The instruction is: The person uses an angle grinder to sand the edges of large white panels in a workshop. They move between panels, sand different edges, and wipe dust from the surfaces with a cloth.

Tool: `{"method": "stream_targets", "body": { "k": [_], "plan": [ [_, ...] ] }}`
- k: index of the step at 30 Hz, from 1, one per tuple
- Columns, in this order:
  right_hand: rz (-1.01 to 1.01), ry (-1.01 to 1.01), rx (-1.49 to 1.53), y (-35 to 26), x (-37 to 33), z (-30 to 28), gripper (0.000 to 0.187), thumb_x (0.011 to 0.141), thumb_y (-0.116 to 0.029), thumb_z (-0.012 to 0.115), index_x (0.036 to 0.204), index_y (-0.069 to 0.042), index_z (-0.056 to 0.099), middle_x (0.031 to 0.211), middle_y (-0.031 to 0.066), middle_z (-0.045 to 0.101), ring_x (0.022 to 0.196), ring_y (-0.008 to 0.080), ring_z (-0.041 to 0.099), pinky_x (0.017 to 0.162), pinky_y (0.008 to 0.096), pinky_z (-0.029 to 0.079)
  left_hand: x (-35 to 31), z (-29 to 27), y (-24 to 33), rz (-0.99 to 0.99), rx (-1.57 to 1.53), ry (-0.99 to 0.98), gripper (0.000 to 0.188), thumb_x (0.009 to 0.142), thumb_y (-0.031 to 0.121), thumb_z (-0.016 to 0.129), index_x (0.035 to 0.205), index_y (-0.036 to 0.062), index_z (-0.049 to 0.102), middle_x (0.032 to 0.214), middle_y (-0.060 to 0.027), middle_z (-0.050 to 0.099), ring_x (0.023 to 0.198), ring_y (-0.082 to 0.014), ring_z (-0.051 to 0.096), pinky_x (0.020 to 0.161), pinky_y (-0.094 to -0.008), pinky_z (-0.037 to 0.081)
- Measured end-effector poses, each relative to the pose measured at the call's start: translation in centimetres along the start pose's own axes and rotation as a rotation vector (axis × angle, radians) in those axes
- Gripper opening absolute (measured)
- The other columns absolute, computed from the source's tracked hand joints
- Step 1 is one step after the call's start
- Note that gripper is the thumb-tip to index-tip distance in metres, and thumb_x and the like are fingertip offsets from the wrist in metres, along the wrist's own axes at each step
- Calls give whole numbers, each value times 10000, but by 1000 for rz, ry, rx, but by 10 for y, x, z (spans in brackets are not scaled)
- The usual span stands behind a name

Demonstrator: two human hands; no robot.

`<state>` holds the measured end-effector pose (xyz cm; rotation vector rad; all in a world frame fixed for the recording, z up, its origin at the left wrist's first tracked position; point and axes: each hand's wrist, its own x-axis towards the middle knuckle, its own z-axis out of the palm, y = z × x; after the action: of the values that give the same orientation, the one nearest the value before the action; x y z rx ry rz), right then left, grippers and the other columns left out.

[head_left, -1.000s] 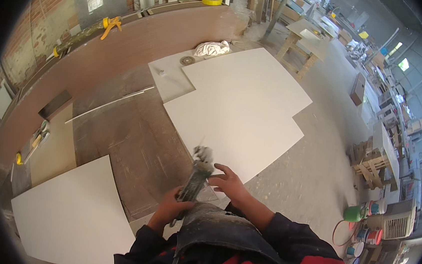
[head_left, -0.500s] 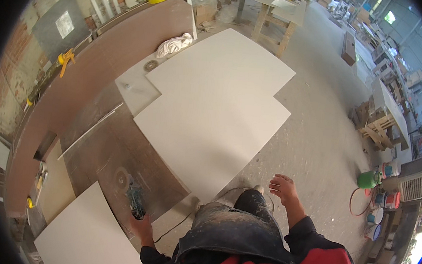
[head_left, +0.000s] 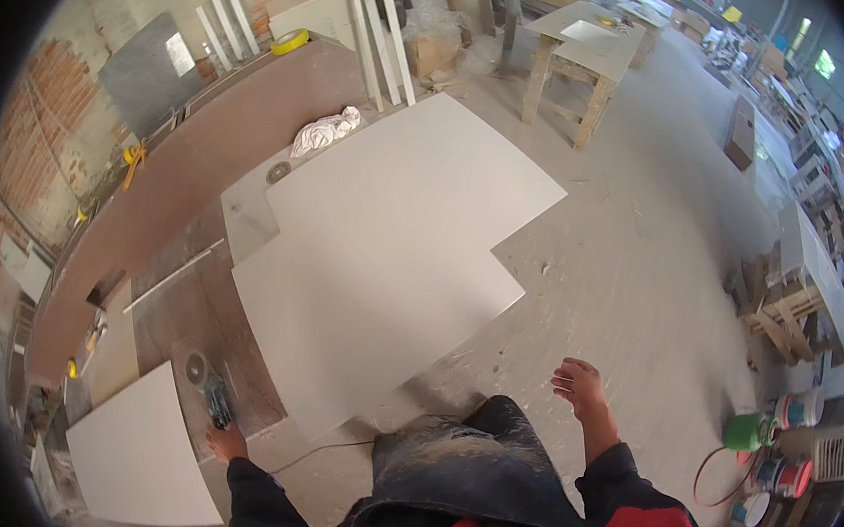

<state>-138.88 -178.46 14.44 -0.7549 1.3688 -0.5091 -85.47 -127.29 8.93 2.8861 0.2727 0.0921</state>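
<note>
Beside the lower-left board (head_left: 139, 452), the left hand (head_left: 225, 442) clasps the grinder (head_left: 217, 401), raised or resting: unclear. Right hand (head_left: 580, 387): empty, fingers half open. A snagged cord (head_left: 326, 447) could swing the disc (head_left: 196, 368) boardward.

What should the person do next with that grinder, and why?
Probably settle the grinder on the brown board: the left hand holds it out there, while the right hand is empty, away over the floor. Whether the tool already touches the board, I can't tell.
</note>
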Motion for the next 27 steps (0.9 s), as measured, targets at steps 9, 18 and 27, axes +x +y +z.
{"method": "stream_targets", "body": {
  "k": [9, 18, 27],
  "plan": [
    [-71, -198, -152, -23, 119, 12, 512, 920, -251, 712, 1372, -52, 577, 1048, 61, 696, 854, 188, 686, 685, 340, 559, -73, 70, 18, 140, -217, -217, 507, 823, 311, 725, 1083, -120, 665, 1024, -354, 682, 1024, -470, 673, 875, -502, 515],
    [-363, -133, -991, -28, 196, 123, 672, 856, -493, 697, 1344, -34, 640, 1328, 240, 652, 1253, 392, 620, 1057, 483, 495, -72, 117, 33, -69, -475, -353, 554, 867, 313, 732, 1117, -176, 662, 1073, -265, 739, 997, -371, 709, 852, -463, 555],
    [-216, -324, -891, -49, 216, 148, 454, 902, -354, 647, 1171, 8, 700, 895, 182, 754, 797, 305, 753, 727, 431, 604, -43, 121, 23, -153, -1164, -828, 712, 1036, 571, 499, 1309, -76, 615, 1194, -186, 710, 1013, -358, 713, 891, -463, 591]
  ]
}}
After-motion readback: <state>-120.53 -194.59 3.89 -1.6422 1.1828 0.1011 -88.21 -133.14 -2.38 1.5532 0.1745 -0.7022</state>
